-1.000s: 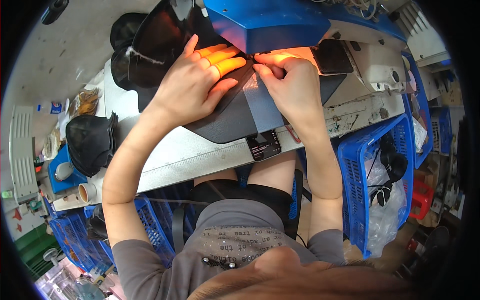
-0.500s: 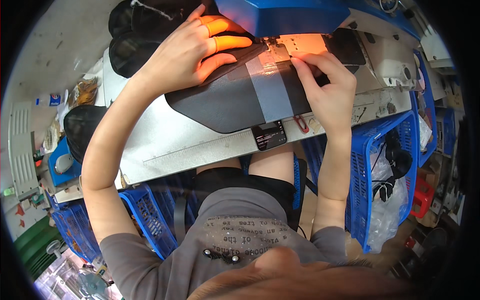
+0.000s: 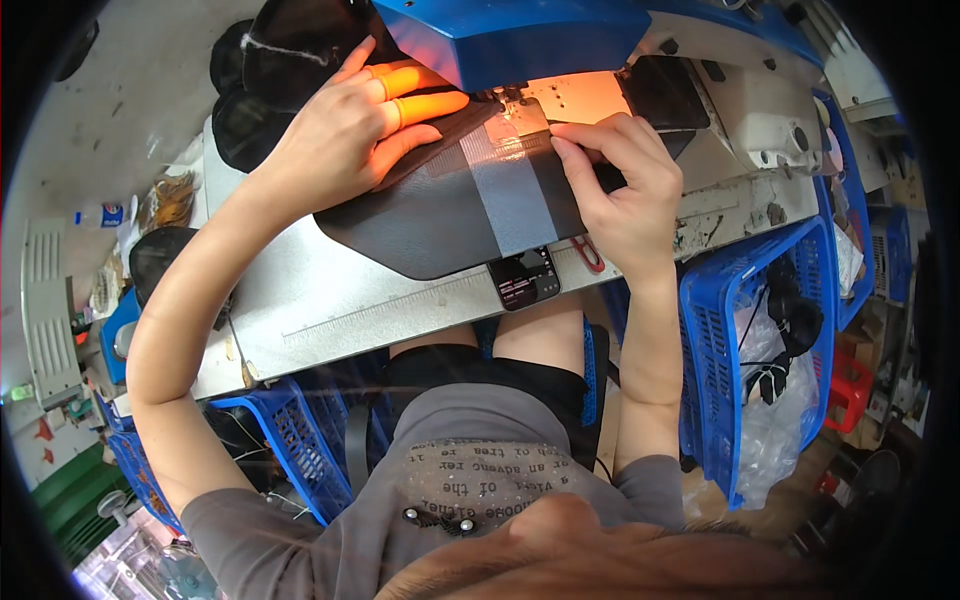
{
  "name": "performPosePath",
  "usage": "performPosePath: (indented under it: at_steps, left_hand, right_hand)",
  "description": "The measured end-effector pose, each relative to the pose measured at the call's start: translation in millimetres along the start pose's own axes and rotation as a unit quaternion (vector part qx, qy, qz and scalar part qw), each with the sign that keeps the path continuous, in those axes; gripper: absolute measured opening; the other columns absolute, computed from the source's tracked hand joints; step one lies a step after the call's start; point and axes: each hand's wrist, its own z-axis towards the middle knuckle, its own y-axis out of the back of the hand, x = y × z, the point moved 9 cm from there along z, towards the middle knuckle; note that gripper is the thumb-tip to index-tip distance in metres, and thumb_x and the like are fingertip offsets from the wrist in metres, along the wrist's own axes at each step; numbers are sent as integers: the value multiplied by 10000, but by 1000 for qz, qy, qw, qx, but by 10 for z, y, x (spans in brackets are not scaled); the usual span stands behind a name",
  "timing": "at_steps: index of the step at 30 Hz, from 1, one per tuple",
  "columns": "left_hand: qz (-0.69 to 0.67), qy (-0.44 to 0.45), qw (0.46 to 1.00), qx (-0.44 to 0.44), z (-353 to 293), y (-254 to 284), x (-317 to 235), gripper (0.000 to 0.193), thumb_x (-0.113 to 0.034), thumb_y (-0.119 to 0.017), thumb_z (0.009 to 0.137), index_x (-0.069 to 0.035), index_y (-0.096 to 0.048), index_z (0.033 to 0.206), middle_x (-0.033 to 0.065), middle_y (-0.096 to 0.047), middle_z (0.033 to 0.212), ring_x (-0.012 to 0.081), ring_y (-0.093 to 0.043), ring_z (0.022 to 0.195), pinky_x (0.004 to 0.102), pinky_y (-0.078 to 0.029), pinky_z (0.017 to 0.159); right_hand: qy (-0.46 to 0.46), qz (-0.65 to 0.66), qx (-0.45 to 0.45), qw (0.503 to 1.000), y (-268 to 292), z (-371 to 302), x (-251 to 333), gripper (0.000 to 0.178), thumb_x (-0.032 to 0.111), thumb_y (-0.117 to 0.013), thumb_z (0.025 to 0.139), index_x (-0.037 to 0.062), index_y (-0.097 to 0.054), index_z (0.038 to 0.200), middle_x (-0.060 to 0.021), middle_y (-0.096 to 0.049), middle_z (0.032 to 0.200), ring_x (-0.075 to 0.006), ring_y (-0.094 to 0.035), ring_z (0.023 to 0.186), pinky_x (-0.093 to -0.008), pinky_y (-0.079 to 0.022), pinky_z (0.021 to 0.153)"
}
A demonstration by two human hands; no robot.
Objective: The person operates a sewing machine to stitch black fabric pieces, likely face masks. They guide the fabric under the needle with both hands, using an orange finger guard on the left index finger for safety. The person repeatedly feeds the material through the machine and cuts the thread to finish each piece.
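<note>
My left hand lies with its fingers stretched out over dark fabric, left of the presser foot. Two of its fingers wear orange finger cots. The blue head of a sewing machine overhangs the lit needle area. Just right of the needle, my right hand pinches thumb and forefinger together at the edge of the work; a small dark bit shows at the tips, too little to name. Below both hands lies a black panel with a grey-blue strip across it.
A phone rests at the table's front edge beside red thread snips. A ruler scale runs along the white table. Blue crates stand at right and lower left. Black pieces pile up at far left.
The whole view has shifted, so machine, work and hands all sit further left and slightly lower. Both hands keep about the same places beside the needle.
</note>
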Motion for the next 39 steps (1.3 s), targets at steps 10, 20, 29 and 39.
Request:
performPosePath:
  at_steps: [10, 20, 29, 39]
  left_hand:
    - [36, 65, 997, -31, 13, 66, -247, 319, -201, -650, 888, -56, -674, 1171, 144, -651, 1021, 323, -614, 966, 483, -381, 1074]
    - [-71, 199, 977, 20, -27, 61, -341, 382, -4, -582, 809, -12, -549, 1190, 204, -608, 999, 420, -588, 915, 482, -481, 774]
    - [15, 81, 995, 60, 25, 91, -469, 518, 38, -549, 719, 13, -575, 1236, 232, -610, 1066, 406, -612, 962, 499, -451, 956]
    - [228, 62, 962, 134, 59, 28, -235, 410, -148, -564, 896, -158, -610, 1303, 134, -630, 995, 306, -607, 956, 623, -361, 983]
  right_hand:
    - [12, 2, -11, 1000, 3, -1, 2, 57, 65, -749, 744, 72, -726, 796, -27, -615, 677, -214, -573, 651, -323, -453, 606]
    - [10, 10, -24, 1000, 1, -15, -37, 44, 79, -743, 733, 80, -721, 771, -33, -607, 673, -228, -574, 653, -334, -452, 606]
    - [23, 2, -8, 1000, 2, -14, 18, 90, 0, -738, 758, 36, -735, 841, -53, -634, 713, -186, -576, 661, -297, -451, 609]
    - [23, 0, -5, 1000, 4, -19, 18, 88, 7, -739, 761, 32, -737, 845, -49, -636, 711, -184, -582, 666, -293, -455, 613]
